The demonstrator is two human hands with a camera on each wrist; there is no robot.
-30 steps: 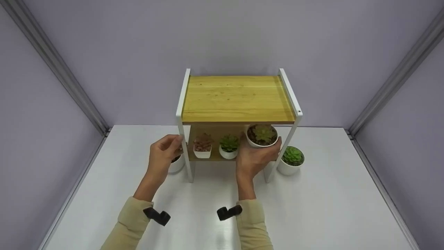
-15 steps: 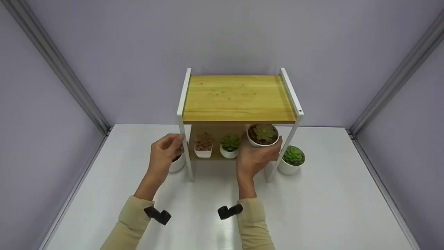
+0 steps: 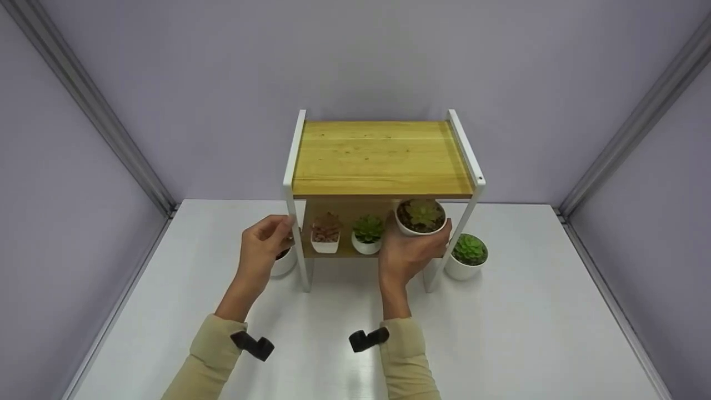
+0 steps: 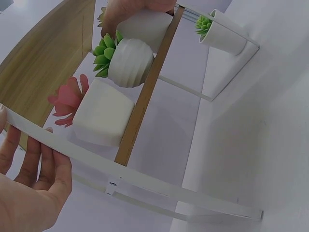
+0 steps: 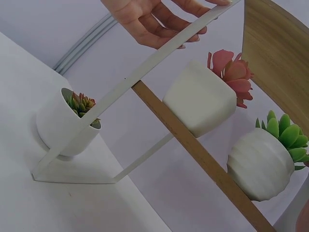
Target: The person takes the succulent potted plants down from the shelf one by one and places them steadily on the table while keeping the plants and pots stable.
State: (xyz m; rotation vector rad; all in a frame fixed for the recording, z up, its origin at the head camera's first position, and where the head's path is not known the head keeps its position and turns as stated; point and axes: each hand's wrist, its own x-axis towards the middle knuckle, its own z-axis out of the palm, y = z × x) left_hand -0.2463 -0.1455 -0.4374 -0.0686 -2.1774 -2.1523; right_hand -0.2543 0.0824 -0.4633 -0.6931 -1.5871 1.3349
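Observation:
My right hand [image 3: 408,250] holds a white round pot with a yellow-green succulent [image 3: 422,214] at the right end of the lower wooden shelf, under the top board. In the left wrist view that pot [image 4: 147,30] is close to the shelf edge; whether it rests there is unclear. My left hand [image 3: 260,244] pinches the white left upright [image 4: 91,159] of the two-tier plant stand [image 3: 380,158], thumb in front and fingers behind. Left of the held pot, on the same shelf, are a ribbed pot with a green succulent [image 3: 366,236] and a squarish pot with a pink succulent [image 3: 325,236].
A white pot with a green succulent [image 3: 466,256] stands on the white table [image 3: 533,311] just right of the stand. Another white pot [image 5: 67,128] stands left of it, partly behind my left hand in the head view. Grey-lilac walls [image 3: 372,61] enclose the table.

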